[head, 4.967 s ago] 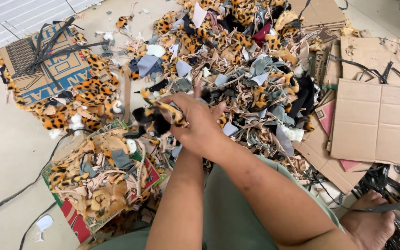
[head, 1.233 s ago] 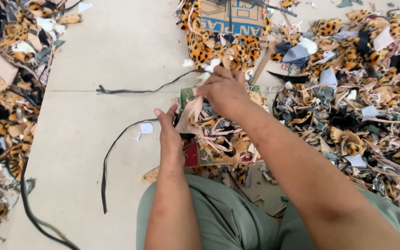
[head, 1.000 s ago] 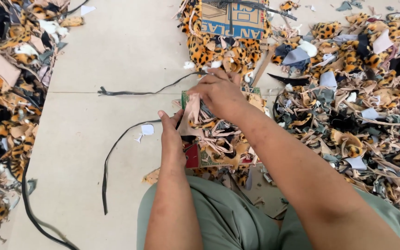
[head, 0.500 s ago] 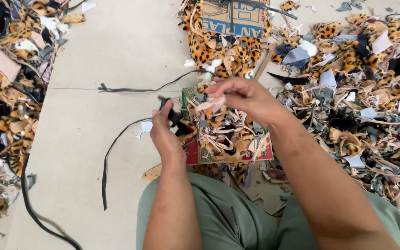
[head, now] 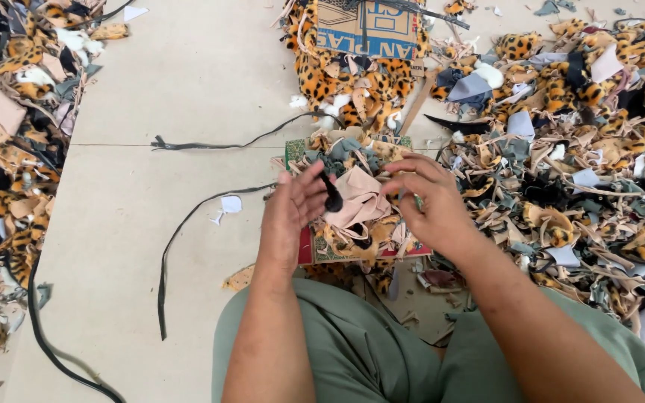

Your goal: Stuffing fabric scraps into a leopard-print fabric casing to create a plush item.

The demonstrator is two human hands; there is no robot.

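Half a second ago the right hand [head: 428,203] was lifted over the small heap with a pale strip pinched in its fingers, and the left hand [head: 295,213] gripped a black scrap out beside the heap. Now both hands have dropped lower and closer together, just above the near side of the heap, and the pale strip is gone from the right fingers. The sorting seems to have moved from one scrap to the next.

The left hand is turned palm up, fingers loosely spread, with the small black scrap [head: 332,198] lying against its fingertips, pinched lightly between thumb and fingers rather than clenched. The right hand is half curled, fingers bent inward; it touches the edge of a crumpled pink fabric piece [head: 361,201] that rests on the heap between the two hands. Whether the right fingers actually grip something small I cannot tell, since they curl away from the camera.

The heap itself, tan, grey and leopard-print offcuts [head: 352,153], sits on a flat red-and-green cardboard sheet [head: 315,254] on the floor [head: 173,89], just in front of the person's knees. A far larger pile of mixed scraps [head: 584,149] spreads toward the right edge of the floor, another pile [head: 5,134] along the left edge, and long black straps [head: 188,224] trail across the bare floor between.
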